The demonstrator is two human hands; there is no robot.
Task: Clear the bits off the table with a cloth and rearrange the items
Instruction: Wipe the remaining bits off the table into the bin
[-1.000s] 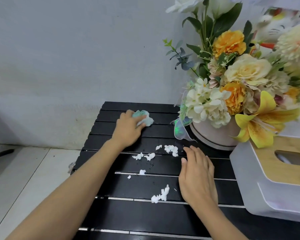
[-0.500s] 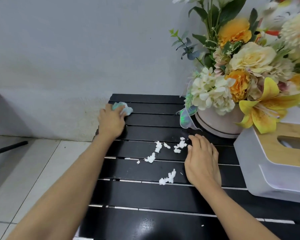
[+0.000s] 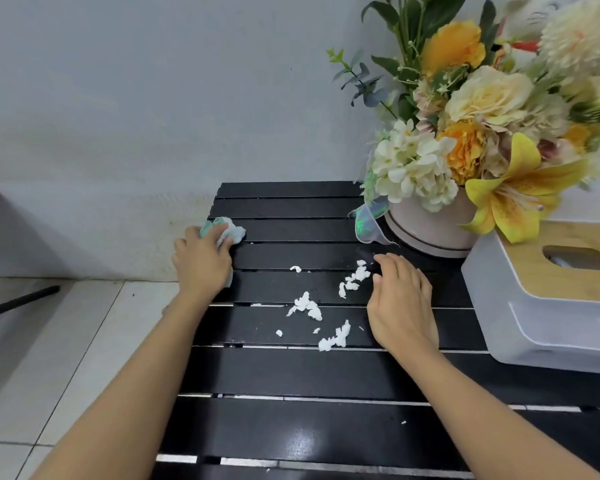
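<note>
A black slatted table (image 3: 309, 379) carries several white bits (image 3: 307, 304) scattered across its middle slats. My left hand (image 3: 201, 259) presses a crumpled white and green cloth (image 3: 229, 231) onto the table's far left edge. My right hand (image 3: 400, 299) lies flat on the table with its fingers together, right of the bits and touching the nearest cluster (image 3: 355, 278). A pink pot of artificial flowers (image 3: 430, 225) stands at the far right. A white tissue box with a wooden lid (image 3: 548, 299) sits in front of it.
A grey wall (image 3: 136, 98) runs behind the table. Pale floor tiles (image 3: 49, 358) lie to the left, with a dark bar (image 3: 18, 301) on them. An iridescent ribbon (image 3: 369, 220) hangs from the pot onto the slats.
My left hand has slid the cloth leftward from the table's middle to its left edge. The bits have spread out slightly. My right hand stays flat beside them.
</note>
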